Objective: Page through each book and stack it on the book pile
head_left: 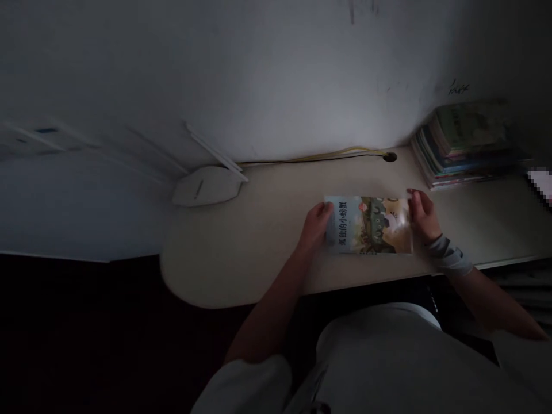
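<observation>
Between my two hands is a picture book [375, 227] with a glossy illustrated cover, turned sideways over the desk. Its title characters run along the left part, and the cover shows a dark green figure on a brown and yellow ground. My left hand [317, 224] grips the book's left end, thumb on top. My right hand [425, 215] is closed around the opposite end, with a grey band around that wrist. The fingers beneath the book are hidden.
On the desk [224, 259], a white router [209, 187] with raised antennas stands at the left against the wall. Yellow and black cables [319, 156] run along the back to a round cable hole [390, 157]. A stack of books [470, 141] stands at the back right.
</observation>
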A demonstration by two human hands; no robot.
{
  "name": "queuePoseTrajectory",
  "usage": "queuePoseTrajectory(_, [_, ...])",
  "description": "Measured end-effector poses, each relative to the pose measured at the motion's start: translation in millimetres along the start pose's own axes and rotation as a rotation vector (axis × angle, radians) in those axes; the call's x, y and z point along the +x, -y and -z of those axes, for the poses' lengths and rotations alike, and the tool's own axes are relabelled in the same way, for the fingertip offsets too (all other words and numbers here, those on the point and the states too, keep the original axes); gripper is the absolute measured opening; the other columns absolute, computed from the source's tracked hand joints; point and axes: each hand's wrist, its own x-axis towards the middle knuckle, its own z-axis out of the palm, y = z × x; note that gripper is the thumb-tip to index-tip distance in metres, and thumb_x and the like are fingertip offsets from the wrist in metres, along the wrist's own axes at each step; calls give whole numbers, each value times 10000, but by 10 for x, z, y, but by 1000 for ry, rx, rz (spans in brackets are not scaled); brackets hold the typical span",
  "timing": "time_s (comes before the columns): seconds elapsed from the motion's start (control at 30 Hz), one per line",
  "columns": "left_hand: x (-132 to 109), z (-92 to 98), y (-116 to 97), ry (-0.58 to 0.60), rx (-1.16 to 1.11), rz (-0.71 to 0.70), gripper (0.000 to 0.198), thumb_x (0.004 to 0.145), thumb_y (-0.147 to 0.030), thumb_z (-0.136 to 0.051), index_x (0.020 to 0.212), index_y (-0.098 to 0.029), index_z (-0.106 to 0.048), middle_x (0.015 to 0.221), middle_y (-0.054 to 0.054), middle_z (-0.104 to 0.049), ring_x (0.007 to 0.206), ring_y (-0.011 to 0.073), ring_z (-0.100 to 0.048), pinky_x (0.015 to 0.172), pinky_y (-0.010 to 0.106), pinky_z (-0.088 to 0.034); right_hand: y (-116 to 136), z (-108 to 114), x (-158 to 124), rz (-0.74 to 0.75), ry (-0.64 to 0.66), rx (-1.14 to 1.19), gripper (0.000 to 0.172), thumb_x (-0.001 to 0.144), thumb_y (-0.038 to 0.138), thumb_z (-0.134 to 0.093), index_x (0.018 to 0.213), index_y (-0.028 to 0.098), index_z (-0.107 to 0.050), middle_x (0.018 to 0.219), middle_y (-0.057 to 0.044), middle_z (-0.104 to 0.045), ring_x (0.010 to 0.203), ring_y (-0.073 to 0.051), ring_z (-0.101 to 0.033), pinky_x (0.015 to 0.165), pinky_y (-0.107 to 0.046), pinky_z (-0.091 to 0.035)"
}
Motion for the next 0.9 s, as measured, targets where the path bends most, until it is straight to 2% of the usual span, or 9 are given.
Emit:
queuePoseTrajectory(0.1, [-145,66,-16,-19,224,-79,343,840,-519,-478,740,-193,-520,675,4,-559,662,150,-564,607,263,-444,58,142,-170,48,181,-69,510,843,626,-423,944,163,-612,717,-34,-628,647,-162,-568,613,-293,-461])
queuePoseTrajectory(0.2, [-262,36,-38,-70,325,-135,267,844,-465,-505,831,-200,-540,686,-2,-555,671,150,-560,642,270,-440,98,211,-290,23,310,-197,481,828,633,-453,719,183,-582,542,19,-521,504,-122,-473,510,-259,-386])
queuePoseTrajectory(0.3, [-311,-77,-71,-188,168,-150,388,823,-447,-554,1124,-209,-497,747,-1,-572,663,139,-566,626,256,-447,155,149,-293,12,190,-212,485,835,647,-419,692,199,-539,492,36,-460,460,-113,-420,469,-254,-346])
queuePoseTrajectory(0.37, [-317,-135,-81,-262,29,-164,531,828,-453,-551,1279,-224,-387,782,1,-583,640,126,-566,595,241,-452,183,82,-251,18,66,-148,475,852,632,-400,881,187,-565,528,30,-492,469,-128,-445,463,-259,-354])
queuePoseTrajectory(0.43, [-319,-150,-65,-299,-32,-182,588,840,-450,-541,1342,-247,-314,847,15,-607,672,124,-588,612,240,-470,180,41,-210,20,35,-109,525,870,611,-378,1106,162,-516,556,23,-524,473,-149,-478,464,-272,-374])
queuePoseTrajectory(0.6, [-379,-120,59,-196,49,-101,595,828,-480,-561,1327,-224,-360,909,49,-644,799,171,-639,717,294,-506,84,75,-239,41,232,-240,599,847,587,-446,1273,166,-431,732,-41,-642,656,-217,-608,609,-332,-474])
queuePoseTrajectory(0.7, [-461,-162,80,-213,0,-138,592,820,-529,-554,1300,-223,-389,964,69,-655,857,186,-647,744,300,-510,76,73,-325,77,166,-198,548,858,566,-434,1255,189,-451,955,-97,-667,855,-244,-627,736,-375,-498])
queuePoseTrajectory(0.83, [-579,-212,30,-356,-116,-206,573,825,-568,-519,1267,-225,-396,903,51,-655,805,168,-645,690,273,-504,112,29,-401,149,-22,-130,568,882,578,-327,1244,158,-448,1064,-140,-633,967,-261,-612,834,-416,-491])
queuePoseTrajectory(0.9, [-616,-200,12,-372,-156,-190,554,824,-563,-523,1246,-226,-398,865,31,-657,771,158,-639,677,268,-500,114,38,-407,122,48,-122,570,883,580,-331,1254,159,-429,1068,-140,-635,965,-265,-616,845,-421,-493])
